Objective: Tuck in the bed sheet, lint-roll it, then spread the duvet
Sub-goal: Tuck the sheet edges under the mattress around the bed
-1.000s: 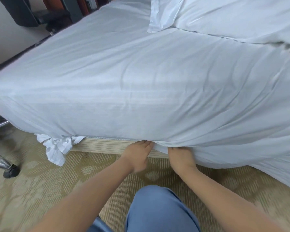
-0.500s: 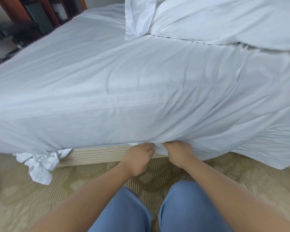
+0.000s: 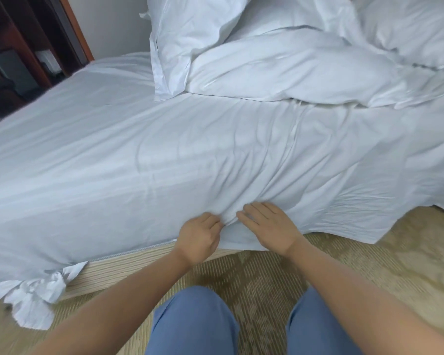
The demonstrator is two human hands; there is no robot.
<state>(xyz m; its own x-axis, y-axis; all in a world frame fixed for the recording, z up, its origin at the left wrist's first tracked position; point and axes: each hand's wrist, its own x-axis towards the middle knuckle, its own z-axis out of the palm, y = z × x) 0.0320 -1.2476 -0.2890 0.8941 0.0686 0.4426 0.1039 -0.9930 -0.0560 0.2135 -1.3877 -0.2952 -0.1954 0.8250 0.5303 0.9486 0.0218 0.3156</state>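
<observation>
A white bed sheet [image 3: 128, 160] covers the mattress and drapes over its near side. Left of my hands its lower edge is tucked in; to the right it hangs loose to the floor [image 3: 369, 221]. My left hand [image 3: 199, 235] grips a fold of the sheet at the mattress's lower edge, fingers curled into the cloth. My right hand [image 3: 267, 226] lies flat on the sheet beside it, fingers straight and pressing. A white duvet [image 3: 292, 67] lies bunched at the head of the bed.
A white pillow [image 3: 187, 34] stands against the wall beside the duvet. A knotted sheet corner [image 3: 34, 295] hangs at the bed's near left end. The striped bed base [image 3: 128, 265] shows below the mattress. Patterned carpet [image 3: 369, 272] lies under my knees. Dark wooden furniture [image 3: 18, 47] stands far left.
Both hands have come up from under the mattress edge onto the side of the sheet. The view has swung right and up, bringing the duvet and pillow into sight.
</observation>
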